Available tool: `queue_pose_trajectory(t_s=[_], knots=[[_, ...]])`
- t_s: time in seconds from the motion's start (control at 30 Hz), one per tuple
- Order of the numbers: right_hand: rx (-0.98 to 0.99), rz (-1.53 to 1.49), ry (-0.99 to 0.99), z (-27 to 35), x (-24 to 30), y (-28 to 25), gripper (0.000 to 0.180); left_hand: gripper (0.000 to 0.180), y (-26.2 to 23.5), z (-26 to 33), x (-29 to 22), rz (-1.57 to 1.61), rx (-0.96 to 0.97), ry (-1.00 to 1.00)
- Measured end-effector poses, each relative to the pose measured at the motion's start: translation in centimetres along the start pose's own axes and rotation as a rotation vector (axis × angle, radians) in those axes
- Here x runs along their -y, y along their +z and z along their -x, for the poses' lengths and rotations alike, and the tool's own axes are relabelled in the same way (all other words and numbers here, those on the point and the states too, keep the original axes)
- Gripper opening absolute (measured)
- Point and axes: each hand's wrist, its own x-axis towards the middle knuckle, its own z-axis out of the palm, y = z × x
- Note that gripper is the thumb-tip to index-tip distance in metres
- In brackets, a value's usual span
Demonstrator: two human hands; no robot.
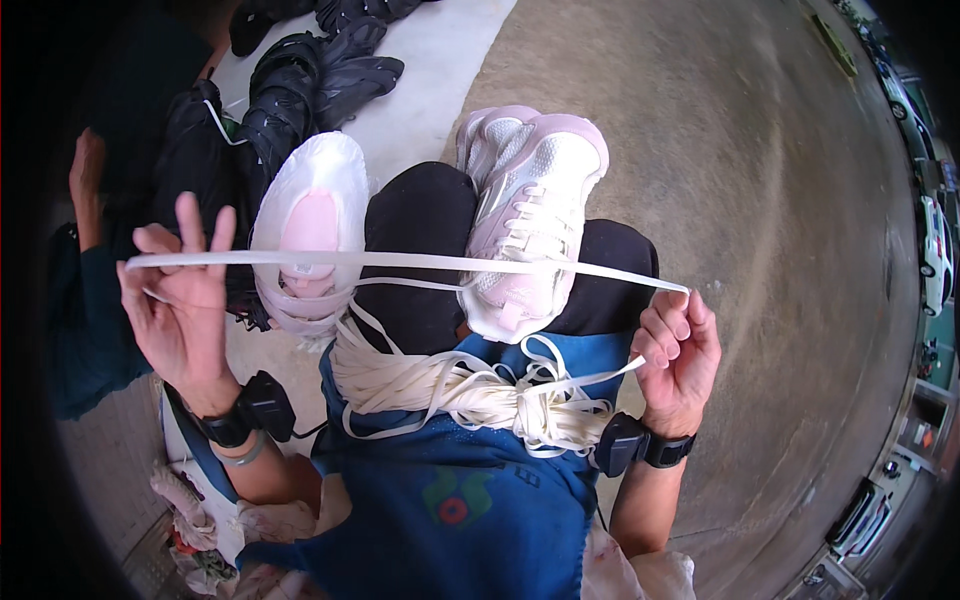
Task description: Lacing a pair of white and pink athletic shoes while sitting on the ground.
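A flat white shoelace (pixel 420 262) runs taut between my two hands, across the front of the shoes. My left hand (pixel 190 310) is palm up with some fingers spread, and the lace catches at its thumb side. On the other side my right hand (pixel 678 345) pinches the lace between thumb and curled fingers; a second strand leaves that hand toward my lap. A bundle of cream shoelaces (pixel 470 395), tied in the middle, lies across my blue apron (pixel 430 500). Pink-and-white sneakers (pixel 535 220) rest between my knees, the front one laced. Another pale shoe (pixel 310 215) with a pink insole stands left.
Several black shoes (pixel 285 90) are lined up on a white sheet (pixel 435 60) at the far left. Another person's arm (pixel 88 175) shows at the left edge. Concrete floor (pixel 760 200) stretches to the right, with parked cars (pixel 935 255) beyond.
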Motion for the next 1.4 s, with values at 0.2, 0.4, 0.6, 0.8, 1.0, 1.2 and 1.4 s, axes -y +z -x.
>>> queue_pose_trajectory(t_s=[0.2,0.4,0.6,0.8,1.0,1.2,1.4], knots=[[-0.263,0.276,-0.066,0.6,1.3,-2.7,0.023,0.017,1.3,-1.7,1.2,0.133,0.05,-0.112],[-0.396,1.355,-0.456,1.1,0.6,-4.2,0.017,0.024,1.4,-0.6,8.8,-1.022,-0.044,-0.081],[-0.133,1.565,-0.503,2.9,-0.2,-0.5,0.008,0.019,2.7,0.1,14.6,-1.548,0.244,-0.35],[0.3,2.083,-0.32,3.9,-1.1,0.8,0.021,0.022,2.1,0.4,15.9,-1.741,0.467,-0.275],[0.438,2.308,-0.337,3.8,-1.3,-0.2,0.019,0.018,3.4,-0.8,15.2,-1.718,0.333,-0.572],[0.3,2.019,-0.43,2.9,-1.1,1.0,0.017,0.01,2.1,-2.2,15.0,-1.704,0.369,-0.516],[0.123,2.319,-0.622,2.0,-1.2,0.8,0.019,0.008,1.6,-3.5,15.5,-1.862,0.538,-0.316]])
